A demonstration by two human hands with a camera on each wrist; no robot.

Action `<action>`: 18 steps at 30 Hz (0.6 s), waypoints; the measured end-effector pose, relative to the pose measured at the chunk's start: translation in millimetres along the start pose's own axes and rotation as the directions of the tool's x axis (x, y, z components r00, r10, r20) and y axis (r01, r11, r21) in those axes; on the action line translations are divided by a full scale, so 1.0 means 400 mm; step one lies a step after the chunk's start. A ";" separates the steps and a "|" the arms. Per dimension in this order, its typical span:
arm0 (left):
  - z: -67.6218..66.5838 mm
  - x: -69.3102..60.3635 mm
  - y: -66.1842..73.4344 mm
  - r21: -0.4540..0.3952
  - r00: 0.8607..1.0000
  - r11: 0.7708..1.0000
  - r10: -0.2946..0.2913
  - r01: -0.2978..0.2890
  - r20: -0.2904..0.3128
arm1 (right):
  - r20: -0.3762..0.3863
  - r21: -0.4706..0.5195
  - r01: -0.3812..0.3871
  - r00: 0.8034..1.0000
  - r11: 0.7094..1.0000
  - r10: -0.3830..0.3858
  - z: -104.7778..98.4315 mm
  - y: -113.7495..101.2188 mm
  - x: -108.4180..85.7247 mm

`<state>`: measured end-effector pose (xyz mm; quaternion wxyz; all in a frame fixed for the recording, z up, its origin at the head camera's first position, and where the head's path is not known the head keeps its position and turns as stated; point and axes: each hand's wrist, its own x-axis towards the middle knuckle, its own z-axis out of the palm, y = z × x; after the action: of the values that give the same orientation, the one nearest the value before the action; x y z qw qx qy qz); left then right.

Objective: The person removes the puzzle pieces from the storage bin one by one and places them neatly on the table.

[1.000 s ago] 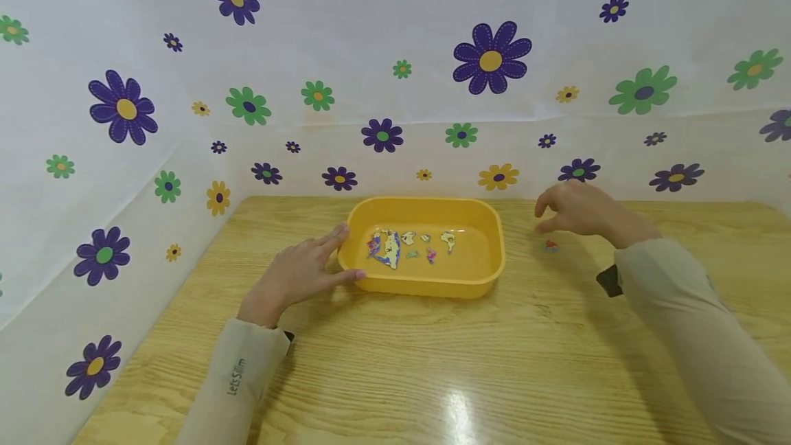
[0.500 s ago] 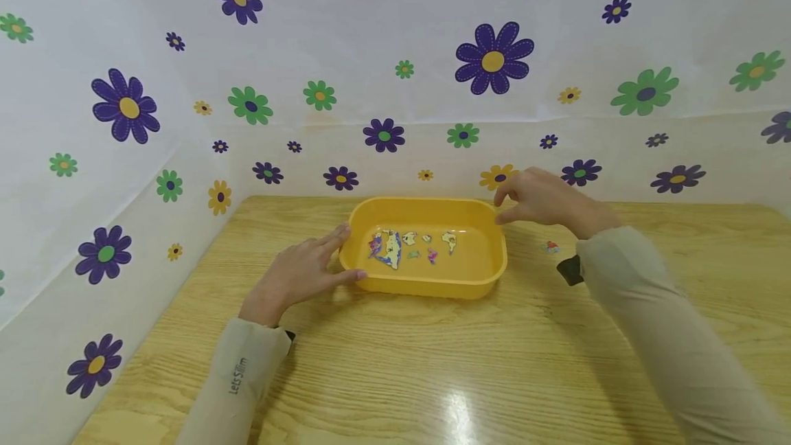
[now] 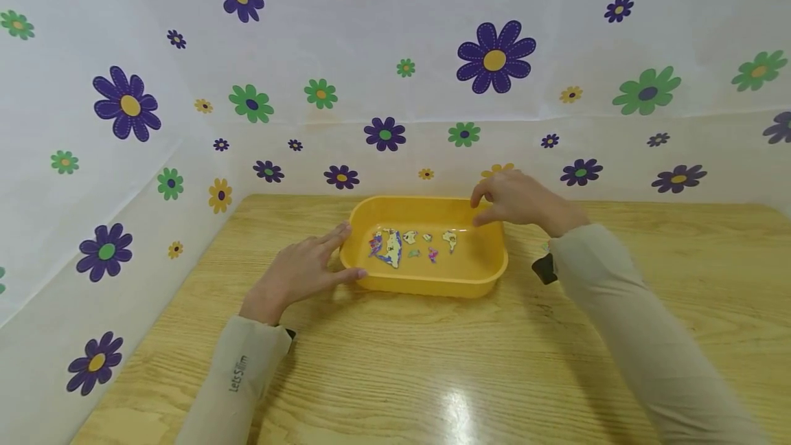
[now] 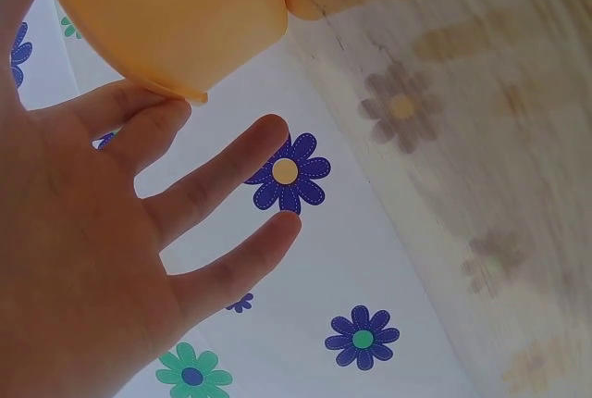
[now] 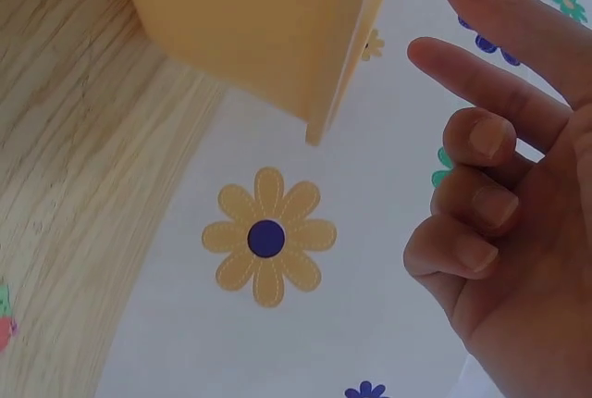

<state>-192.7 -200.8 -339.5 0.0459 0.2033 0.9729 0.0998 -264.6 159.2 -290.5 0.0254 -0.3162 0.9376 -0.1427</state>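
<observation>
Fingers (image 4: 236, 162) spread, your left hand (image 3: 299, 277) touches the left end of the yellow tub (image 3: 426, 287); your right hand (image 3: 519, 201), thumb and finger apart, hangs over its right end. Thin pieces (image 3: 393, 250) lie inside, probably light and bendy: pinch their edges gently.

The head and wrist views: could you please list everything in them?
Wood-grain tabletop: one, light brown, foreground.
Flower-printed sheeting: count unclear, white, behind.
Rounded plastic tray: one, yellow, on tabletop.
Irregular flat pieces: six or more, multicoloured, inside tray.
Small flat piece: one, red-green, right of tray.
Long sleeves: two, beige, foreground.
Wrist devices: two, black, at sleeve ends.
Left hand: one, bare, touching tray's left end.
Right hand: one, bare, near tray's right end.
</observation>
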 end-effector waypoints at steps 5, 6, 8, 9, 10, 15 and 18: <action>0.000 0.000 0.000 0.000 1.000 1.000 -0.002 0.002 0.005 | 0.020 0.013 -0.004 1.000 1.000 0.004 0.009 -0.019 0.014; 0.000 0.000 -0.001 0.000 1.000 1.000 -0.002 0.002 0.005 | 0.025 0.016 -0.008 1.000 1.000 0.008 0.012 -0.023 0.019; 0.000 0.000 -0.001 -0.001 1.000 1.000 -0.002 0.002 0.004 | 0.040 0.019 -0.015 0.999 1.000 0.014 0.016 -0.028 0.027; 0.000 0.001 -0.001 0.001 1.000 1.000 -0.001 0.001 0.003 | 0.047 0.022 -0.019 0.999 1.000 0.017 0.020 -0.030 0.032; 0.000 0.001 -0.002 0.001 1.000 1.000 -0.001 0.001 0.003 | 0.057 0.023 -0.024 0.998 0.999 0.022 0.024 -0.032 0.037; 0.000 0.001 -0.002 0.005 1.000 1.000 0.000 0.000 0.004 | 0.090 0.033 -0.030 0.996 0.999 0.027 0.044 -0.034 0.055; 0.001 0.002 -0.003 0.002 1.000 1.000 0.003 -0.003 0.006 | 0.100 0.022 -0.027 0.995 0.999 0.025 0.053 -0.033 0.060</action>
<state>-193.9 -201.4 -340.2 0.0487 0.2049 0.9726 0.0980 -273.3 129.4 -306.0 0.0779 -0.3104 0.9374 -0.1373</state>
